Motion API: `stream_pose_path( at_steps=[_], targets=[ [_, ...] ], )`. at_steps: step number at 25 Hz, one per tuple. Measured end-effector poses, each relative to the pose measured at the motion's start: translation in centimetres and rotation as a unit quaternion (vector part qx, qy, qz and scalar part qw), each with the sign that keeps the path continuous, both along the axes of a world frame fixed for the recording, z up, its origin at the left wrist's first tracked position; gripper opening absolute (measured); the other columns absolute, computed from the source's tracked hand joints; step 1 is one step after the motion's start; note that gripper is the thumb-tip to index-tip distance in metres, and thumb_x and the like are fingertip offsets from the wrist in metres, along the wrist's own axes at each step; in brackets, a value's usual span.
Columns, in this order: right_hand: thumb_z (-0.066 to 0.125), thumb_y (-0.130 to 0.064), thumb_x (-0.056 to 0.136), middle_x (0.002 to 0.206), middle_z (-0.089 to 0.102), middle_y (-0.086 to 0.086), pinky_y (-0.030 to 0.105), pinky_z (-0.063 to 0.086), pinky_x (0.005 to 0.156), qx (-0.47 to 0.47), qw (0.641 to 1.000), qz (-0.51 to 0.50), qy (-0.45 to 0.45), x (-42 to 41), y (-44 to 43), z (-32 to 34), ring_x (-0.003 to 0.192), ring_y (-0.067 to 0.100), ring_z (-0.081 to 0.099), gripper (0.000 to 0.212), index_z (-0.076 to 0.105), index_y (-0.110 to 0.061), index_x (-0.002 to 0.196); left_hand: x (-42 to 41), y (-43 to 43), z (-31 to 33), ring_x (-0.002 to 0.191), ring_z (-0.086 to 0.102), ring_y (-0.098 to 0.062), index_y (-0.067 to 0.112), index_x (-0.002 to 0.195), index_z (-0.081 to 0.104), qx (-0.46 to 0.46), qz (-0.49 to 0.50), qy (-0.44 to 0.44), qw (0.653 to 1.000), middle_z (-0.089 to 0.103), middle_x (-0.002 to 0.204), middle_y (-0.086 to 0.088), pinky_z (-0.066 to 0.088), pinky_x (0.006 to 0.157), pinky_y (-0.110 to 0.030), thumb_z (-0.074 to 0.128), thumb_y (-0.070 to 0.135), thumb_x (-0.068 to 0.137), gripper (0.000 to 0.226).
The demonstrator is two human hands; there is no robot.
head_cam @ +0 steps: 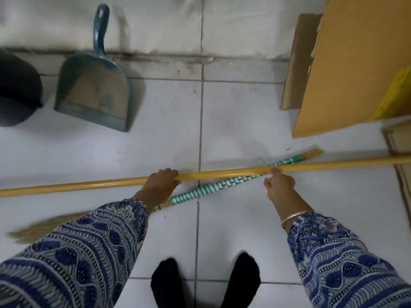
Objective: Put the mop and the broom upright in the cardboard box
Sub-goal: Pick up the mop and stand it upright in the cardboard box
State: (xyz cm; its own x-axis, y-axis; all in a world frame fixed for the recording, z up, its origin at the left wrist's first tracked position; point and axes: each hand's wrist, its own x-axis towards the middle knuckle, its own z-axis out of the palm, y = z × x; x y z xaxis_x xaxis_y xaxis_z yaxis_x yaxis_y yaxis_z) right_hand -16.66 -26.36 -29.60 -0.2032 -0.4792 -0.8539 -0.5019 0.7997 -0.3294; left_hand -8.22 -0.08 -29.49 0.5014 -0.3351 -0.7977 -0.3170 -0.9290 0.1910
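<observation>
Lying crosswise, mop pole (left hand around it), broom diagonal

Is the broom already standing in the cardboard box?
No, the broom lies flat on the tiled floor, crossing under the yellow pole, outside the cardboard box.

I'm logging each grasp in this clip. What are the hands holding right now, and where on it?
The left hand grips the yellow mop pole near mid-length. The right hand only touches the pole with a fingertip. The broom lies unheld on the floor.
</observation>
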Motion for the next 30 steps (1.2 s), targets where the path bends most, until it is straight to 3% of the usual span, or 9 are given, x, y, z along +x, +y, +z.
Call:
stream_pose_path(
  at_steps=[3, 7, 10, 12, 16, 21, 24, 27, 30],
  targets=[
    [0.060, -0.015, 0.087, 0.088, 0.060, 0.014, 0.032, 0.051, 0.082, -0.011, 0.999, -0.007, -0.031, 0.5, 0.1, 0.0, 0.064, 0.017, 0.055, 0.019, 0.052, 0.000, 0.095, 0.1, 0.1, -1.2, 0.106, 0.055, -0.034, 0.008, 0.118, 0.051, -0.017, 0.024, -0.017, 0.999, 0.057, 0.117, -0.017, 0.045, 0.090, -0.045, 0.040, 0.023, 0.095, 0.030],
    [0.062, -0.007, 0.085, 0.117, 0.060, 0.022, 0.042, 0.051, 0.091, 0.005, 0.996, -0.051, -0.074, -0.2, -0.2, 0.5, 0.088, 0.025, 0.058, 0.016, 0.047, -0.001, 0.081, 0.6, 0.3, -0.4, 0.092, 0.056, -0.033, 0.004, 0.099, 0.060, -0.042, 0.042, -0.012, 0.998, 0.060, 0.096, -0.016, 0.043, 0.076, -0.041, 0.044, 0.019, 0.094, 0.022],
    [0.056, 0.002, 0.086, 0.097, 0.061, 0.020, 0.048, 0.046, 0.098, 0.036, 0.990, -0.082, -0.113, -0.2, -0.6, 4.7, 0.105, 0.030, 0.057, 0.017, 0.046, 0.001, 0.072, 1.2, 0.8, 2.6, 0.079, 0.053, -0.028, 0.005, 0.092, 0.062, -0.068, 0.058, -0.005, 0.996, 0.053, 0.080, -0.007, 0.035, 0.066, -0.033, 0.048, 0.019, 0.093, 0.020],
    [0.052, 0.002, 0.088, 0.095, 0.059, 0.014, 0.048, 0.045, 0.101, 0.038, 0.986, -0.068, -0.149, -0.1, -0.8, 9.1, 0.103, 0.028, 0.057, 0.016, 0.049, 0.001, 0.072, 1.8, 1.0, 5.8, 0.075, 0.049, -0.022, 0.007, 0.092, 0.063, -0.085, 0.067, 0.006, 0.994, 0.053, 0.080, -0.003, 0.035, 0.067, -0.031, 0.050, 0.020, 0.092, 0.018],
    [0.055, -0.001, 0.088, 0.081, 0.059, 0.007, 0.039, 0.049, 0.090, -0.027, 0.983, -0.027, -0.182, 0.3, -1.6, 20.5, 0.076, 0.017, 0.059, 0.008, 0.059, -0.001, 0.081, 3.0, 0.2, 15.0, 0.072, 0.051, -0.021, 0.012, 0.087, 0.063, -0.128, 0.083, 0.019, 0.988, 0.058, 0.079, -0.004, 0.038, 0.065, -0.030, 0.051, 0.018, 0.091, 0.015],
    [0.056, -0.003, 0.088, 0.080, 0.060, 0.007, 0.040, 0.051, 0.089, -0.114, 0.966, 0.014, -0.230, 0.4, -4.3, 37.0, 0.078, 0.017, 0.059, 0.017, 0.058, -0.010, 0.073, 2.5, -3.4, 28.8, 0.065, 0.046, -0.017, 0.022, 0.077, 0.055, -0.203, 0.082, 0.035, 0.975, 0.051, 0.067, 0.003, 0.032, 0.055, -0.026, 0.051, 0.019, 0.090, 0.014],
    [0.054, -0.005, 0.089, 0.088, 0.059, 0.008, 0.028, 0.059, 0.071, -0.168, 0.949, 0.042, -0.262, -0.4, -6.3, 48.3, 0.076, 0.016, 0.058, 0.018, 0.057, -0.016, 0.075, 1.3, -5.9, 38.6, 0.059, 0.042, -0.015, 0.021, 0.076, 0.053, -0.254, 0.069, 0.021, 0.965, 0.047, 0.059, 0.006, 0.030, 0.053, -0.026, 0.050, 0.021, 0.091, 0.016],
    [0.054, -0.005, 0.089, 0.082, 0.056, 0.002, 0.034, 0.053, 0.087, -0.220, 0.927, 0.069, -0.297, -0.9, -8.1, 59.7, 0.083, 0.015, 0.057, 0.019, 0.054, -0.018, 0.075, 0.5, -8.4, 47.6, 0.061, 0.044, -0.019, 0.022, 0.076, 0.053, -0.299, 0.060, -0.001, 0.952, 0.052, 0.065, -0.004, 0.030, 0.054, -0.028, 0.051, 0.025, 0.090, 0.015],
    [0.055, -0.005, 0.088, 0.081, 0.057, -0.001, 0.038, 0.051, 0.090, -0.262, 0.899, 0.079, -0.341, -2.6, -10.0, 71.2, 0.088, 0.016, 0.058, 0.018, 0.055, -0.018, 0.076, -1.5, -11.6, 56.9, 0.064, 0.045, -0.019, 0.019, 0.074, 0.054, -0.353, 0.047, -0.033, 0.934, 0.050, 0.065, -0.004, 0.030, 0.056, -0.028, 0.053, 0.022, 0.089, 0.015]
  ],
)
